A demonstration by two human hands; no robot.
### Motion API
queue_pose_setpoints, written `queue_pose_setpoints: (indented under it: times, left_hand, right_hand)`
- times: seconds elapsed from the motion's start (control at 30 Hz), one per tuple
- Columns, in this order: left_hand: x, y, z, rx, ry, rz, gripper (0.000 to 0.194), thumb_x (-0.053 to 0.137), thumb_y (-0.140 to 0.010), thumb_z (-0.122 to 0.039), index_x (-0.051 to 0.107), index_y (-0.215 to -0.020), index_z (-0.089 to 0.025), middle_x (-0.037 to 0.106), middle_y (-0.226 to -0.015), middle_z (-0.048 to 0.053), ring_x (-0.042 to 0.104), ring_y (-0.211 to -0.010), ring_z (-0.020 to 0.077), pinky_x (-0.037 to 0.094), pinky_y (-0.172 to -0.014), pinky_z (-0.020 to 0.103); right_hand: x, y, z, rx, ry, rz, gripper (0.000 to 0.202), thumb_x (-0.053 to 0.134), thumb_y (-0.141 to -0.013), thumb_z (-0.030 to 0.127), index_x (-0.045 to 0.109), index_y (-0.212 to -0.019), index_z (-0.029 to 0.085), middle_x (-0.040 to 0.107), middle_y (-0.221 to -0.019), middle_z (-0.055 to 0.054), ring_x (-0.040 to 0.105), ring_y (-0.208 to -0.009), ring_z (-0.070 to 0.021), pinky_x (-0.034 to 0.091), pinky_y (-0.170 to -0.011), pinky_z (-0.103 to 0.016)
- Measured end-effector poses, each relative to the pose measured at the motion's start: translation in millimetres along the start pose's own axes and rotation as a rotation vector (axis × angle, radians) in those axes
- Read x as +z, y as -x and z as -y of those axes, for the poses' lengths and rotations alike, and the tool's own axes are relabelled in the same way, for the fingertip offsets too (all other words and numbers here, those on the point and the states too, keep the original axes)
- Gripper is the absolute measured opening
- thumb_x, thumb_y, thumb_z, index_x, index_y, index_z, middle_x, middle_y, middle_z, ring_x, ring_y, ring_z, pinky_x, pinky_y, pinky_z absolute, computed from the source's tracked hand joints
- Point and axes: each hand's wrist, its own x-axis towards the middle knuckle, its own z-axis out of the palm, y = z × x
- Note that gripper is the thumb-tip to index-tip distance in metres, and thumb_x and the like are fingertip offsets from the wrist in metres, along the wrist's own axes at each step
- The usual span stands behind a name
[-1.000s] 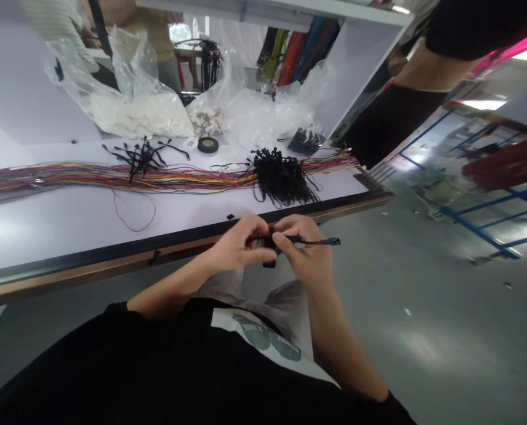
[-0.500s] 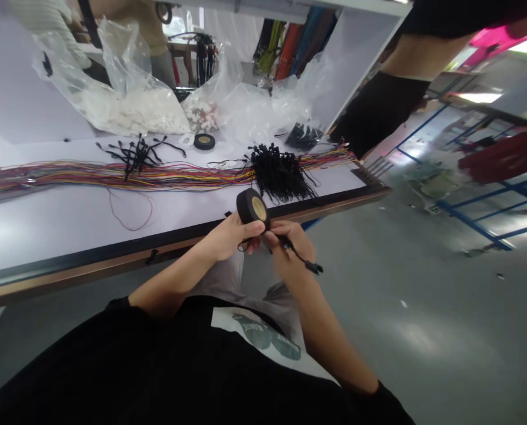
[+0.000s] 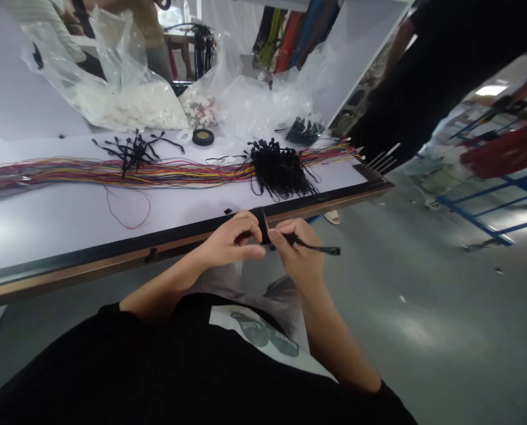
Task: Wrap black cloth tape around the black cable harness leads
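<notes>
White tabletop runs from the left of my head-camera view, and along it lies a long bundle of thin red, yellow and dark wires. Behind them I see a clear plastic bag of small white pieces. Next, a few loose black cables with connector ends lie across the wires, and a flat black tape roll with a tan core rests just behind. Nearer me, at the table's front edge, comes the person's left hand: fingers curled, thumb standing apart from them. A second black tape roll, seen nearly edge-on, is between the two hands; I cannot tell whether the left fingers grip it. Beyond is a heaped pile of thin black cables. The right hand pinches a short black cable between thumb and fingers, its connector end pointing right. Farther right stands a person in black clothing, near a blue metal frame
</notes>
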Motion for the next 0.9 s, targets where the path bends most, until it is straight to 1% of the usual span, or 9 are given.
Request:
queue_pose_setpoints:
  times: [0.07,0.17,0.27,0.37,0.53,0.6,0.77,0.83,0.9]
  left_hand:
    - [8.3,-4.1,-0.1,-0.072,-0.077,-0.198,0.018,0.057,-0.077,-0.034,0.055,-0.077,-0.016,0.050,-0.074,0.001,0.046,-0.065,0.0104,0.042,-0.059,0.023]
    - [21.1,-6.7,0.9,-0.097,-0.173,-0.274,0.005,0.051,-0.077,-0.016,0.056,-0.075,-0.017,0.056,-0.072,0.000,0.052,-0.068,0.0102,0.045,-0.067,0.023]
    - [27.2,-6.5,3.3,-0.086,-0.191,-0.344,0.012,0.048,-0.076,-0.012,0.056,-0.070,-0.017,0.059,-0.073,0.001,0.056,-0.075,0.0118,0.046,-0.074,0.026]
    - [24.3,-7.3,5.1,-0.189,0.057,-0.438,0.010,0.056,-0.073,-0.020,0.056,-0.083,-0.018,0.060,-0.082,0.002,0.057,-0.074,0.0120,0.047,-0.069,0.027]
    - [12.0,-10.9,7.7,-0.373,0.697,-0.104,0.050,0.067,-0.059,-0.055,0.053,-0.085,-0.015,0.057,-0.072,0.003,0.054,-0.055,0.0118,0.040,-0.046,0.023]
    - [12.5,-9.7,9.0,-0.366,0.757,-0.094,0.053,0.066,-0.057,-0.061,0.053,-0.080,-0.015,0.055,-0.066,0.003,0.053,-0.055,0.0120,0.039,-0.046,0.024]
    - [16.6,4.0,5.5,-0.155,0.393,-0.237,0.062,0.073,-0.049,-0.060,0.055,-0.090,-0.017,0.056,-0.088,0.007,0.056,-0.086,0.0209,0.048,-0.077,0.035]
    - [13.5,8.8,2.6,-0.026,0.136,-0.137,0.076,0.081,-0.036,-0.055,0.055,-0.098,-0.019,0.052,-0.109,0.010,0.048,-0.109,0.0276,0.042,-0.094,0.041]
    - [10.7,9.8,1.1,0.035,-0.021,-0.013,0.071,0.080,-0.038,-0.055,0.057,-0.095,-0.019,0.048,-0.117,0.011,0.043,-0.115,0.0291,0.038,-0.099,0.043]
  right_hand:
    - [2.7,2.4,0.8,-0.027,0.030,-0.041,0.019,0.061,-0.075,0.031,0.051,-0.061,0.022,0.059,-0.064,0.001,0.056,-0.064,-0.0141,0.045,-0.063,-0.029]
    - [10.5,5.5,-2.8,0.112,-0.014,-0.023,0.017,0.057,-0.077,0.036,0.053,-0.069,0.022,0.058,-0.064,0.002,0.055,-0.057,-0.0127,0.045,-0.056,-0.028]
    - [15.0,5.8,-7.8,0.196,-0.054,0.063,0.017,0.056,-0.078,0.038,0.054,-0.075,0.021,0.057,-0.062,0.003,0.054,-0.052,-0.0120,0.044,-0.051,-0.027]
    - [13.1,3.9,-9.7,0.059,0.019,-0.039,0.014,0.055,-0.079,0.033,0.054,-0.070,0.022,0.059,-0.066,0.002,0.057,-0.062,-0.0138,0.046,-0.060,-0.029]
    - [12.2,5.0,-8.6,-0.096,-0.088,0.041,0.014,0.057,-0.079,0.029,0.055,-0.066,0.023,0.063,-0.071,0.001,0.058,-0.067,-0.0142,0.046,-0.065,-0.030]
    - [14.5,6.5,-10.5,-0.028,-0.133,0.031,0.015,0.059,-0.078,0.030,0.056,-0.065,0.023,0.062,-0.068,0.002,0.057,-0.065,-0.0145,0.046,-0.064,-0.031]
    - [13.0,3.0,-17.2,0.188,-0.170,-0.121,0.019,0.060,-0.076,0.033,0.054,-0.062,0.021,0.056,-0.062,0.003,0.054,-0.059,-0.0139,0.044,-0.060,-0.030]
    - [8.0,0.4,-15.0,0.196,-0.089,-0.124,0.018,0.061,-0.075,0.031,0.054,-0.062,0.021,0.057,-0.061,0.003,0.054,-0.060,-0.0139,0.043,-0.061,-0.030]
    - [2.8,-0.9,-9.9,0.158,-0.002,-0.082,0.015,0.061,-0.075,0.027,0.056,-0.062,0.021,0.060,-0.063,0.003,0.056,-0.063,-0.0144,0.043,-0.063,-0.030]
